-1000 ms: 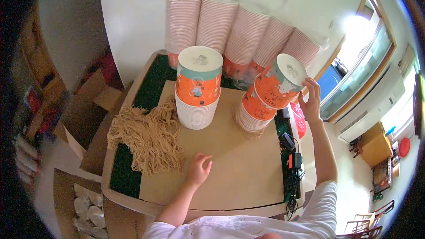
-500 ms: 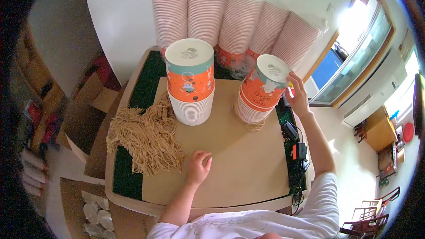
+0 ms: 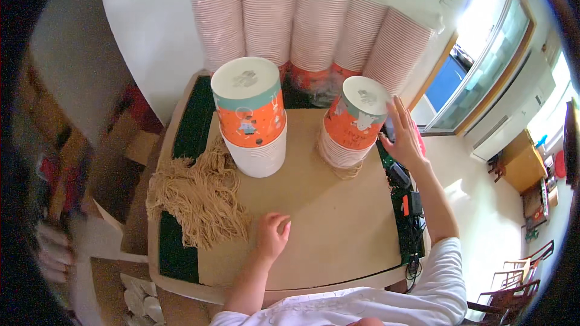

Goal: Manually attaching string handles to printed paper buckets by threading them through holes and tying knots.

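Observation:
My right hand (image 3: pixel 406 136) is raised with its fingers stretched out, beside the upper right side of a shorter stack of upside-down paper buckets (image 3: pixel 353 122). These are orange with a teal band and white base; tan cord loops hang round the stack's foot. Whether my fingertips touch the top bucket, I cannot tell. A taller stack of similar buckets (image 3: pixel 249 115) stands to the left. Low over the tabletop, my left hand (image 3: pixel 275 239) is loosely curled with nothing visible in it. A heap of tan cords (image 3: pixel 199 199) lies to its left.
Several tall wrapped bucket stacks (image 3: pixel 269 27) line the wall at the back. Black adapters and cables (image 3: pixel 412 205) run along the right edge of the table (image 3: pixel 314 235). On the floor at left are open cardboard boxes (image 3: pixel 118 163). A red-pink object (image 3: pixel 418 131) shows behind my right hand.
My right hand has straightened its fingers and swung more upright beside the shorter stack. The left hand stays low with its fingers curled. The whole view has shifted slightly.

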Tool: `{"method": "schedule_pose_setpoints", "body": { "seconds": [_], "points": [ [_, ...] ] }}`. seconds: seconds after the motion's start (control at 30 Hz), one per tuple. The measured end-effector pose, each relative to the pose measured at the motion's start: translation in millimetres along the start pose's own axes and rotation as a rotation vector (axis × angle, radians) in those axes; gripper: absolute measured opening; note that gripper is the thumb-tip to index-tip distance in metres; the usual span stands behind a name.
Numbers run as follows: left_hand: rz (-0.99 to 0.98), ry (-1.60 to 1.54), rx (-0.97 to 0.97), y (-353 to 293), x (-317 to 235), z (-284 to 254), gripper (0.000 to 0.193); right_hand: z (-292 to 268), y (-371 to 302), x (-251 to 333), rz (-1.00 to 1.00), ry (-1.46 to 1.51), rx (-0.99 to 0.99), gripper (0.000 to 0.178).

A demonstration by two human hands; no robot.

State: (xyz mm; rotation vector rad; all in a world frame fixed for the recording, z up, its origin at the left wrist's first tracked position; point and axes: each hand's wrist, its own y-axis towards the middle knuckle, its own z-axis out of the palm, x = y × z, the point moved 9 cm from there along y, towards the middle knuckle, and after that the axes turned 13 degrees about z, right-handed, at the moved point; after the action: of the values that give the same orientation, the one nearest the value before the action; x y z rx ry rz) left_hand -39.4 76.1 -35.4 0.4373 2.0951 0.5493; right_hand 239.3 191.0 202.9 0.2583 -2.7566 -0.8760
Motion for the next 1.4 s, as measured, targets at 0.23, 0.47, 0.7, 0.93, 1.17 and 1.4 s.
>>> {"method": "schedule_pose_setpoints", "body": {
  "seconds": [0.23,0.47,0.7,0.93,1.17,1.4],
  "points": [
    [-0.013,-0.001,0.031,5.9,-1.2,-3.4,0.015,78.2,-37.1,94.5,0.091,0.856,0.255,0.055],
    [-0.207,-0.157,0.127,-19.9,32.7,25.5,0.015,389.8,41.4,42.9,0.877,1.380,0.321,0.052],
    [-0.081,0.011,0.047,-0.1,5.0,-13.2,0.014,257.5,157.2,158.9,-0.088,0.950,-0.053,0.057],
    [0.042,-0.141,0.063,27.5,-11.3,22.8,0.014,395.6,205.7,-3.9,0.268,1.249,0.323,0.043],
    [0.041,-0.066,-0.062,-4.9,4.3,6.7,0.014,187.6,218.3,111.8,0.077,0.627,-0.008,0.024],
    [0.006,-0.058,-0.050,-11.5,11.6,5.5,0.011,-63.9,115.4,144.9,0.107,0.803,-0.266,0.016]
  ]
}}
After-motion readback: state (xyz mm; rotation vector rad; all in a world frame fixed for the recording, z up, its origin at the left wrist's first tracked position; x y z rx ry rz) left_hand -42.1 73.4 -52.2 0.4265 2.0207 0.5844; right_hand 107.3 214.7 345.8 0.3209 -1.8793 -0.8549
